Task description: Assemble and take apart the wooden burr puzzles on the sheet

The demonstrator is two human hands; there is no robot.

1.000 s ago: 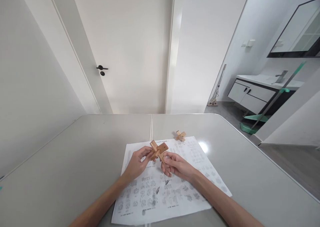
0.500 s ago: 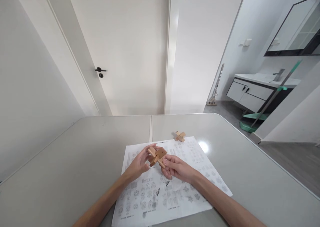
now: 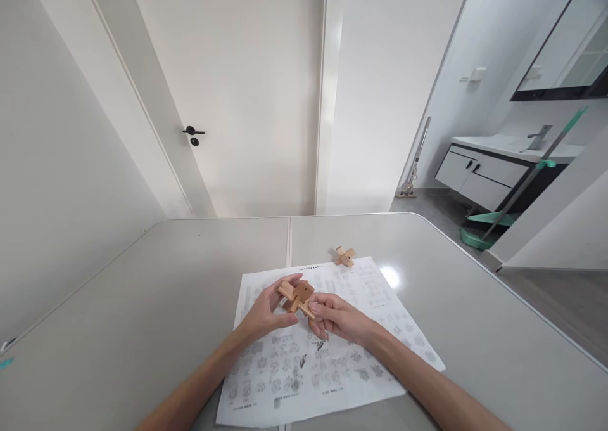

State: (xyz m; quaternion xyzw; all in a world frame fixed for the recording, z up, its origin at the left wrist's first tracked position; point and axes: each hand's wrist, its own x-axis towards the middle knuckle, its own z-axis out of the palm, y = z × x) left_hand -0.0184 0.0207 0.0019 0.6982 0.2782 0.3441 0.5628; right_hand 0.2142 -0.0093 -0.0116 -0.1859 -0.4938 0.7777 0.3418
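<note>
Between both hands, over a printed sheet (image 3: pixel 332 380), is a wooden interlocking puzzle (image 3: pixel 303 291) of crossed light and darker blocks. My left hand (image 3: pixel 270 307) closes round its left side, with the thumb along its lower edge and the fingers behind. Pinched in my right hand (image 3: pixel 338 317) is the light bar that sticks out at the puzzle's lower right. The fingertips behind the puzzle are partly hidden. A second, smaller wooden cross-shaped puzzle (image 3: pixel 345 257) lies at the sheet's top edge, apart from the hands.
The sheet lies on a grey table (image 3: pixel 142 317) with a seam down its middle. Behind the table stands a closed white door with a black handle (image 3: pixel 193 131). At the right are a washbasin cabinet (image 3: pixel 479 171), a mop and a green broom with dustpan (image 3: pixel 477 238).
My left thumb has moved right and in against the puzzle's lower edge. The puzzle has turned slightly. My right hand keeps its pinch. The whole view has shifted a little.
</note>
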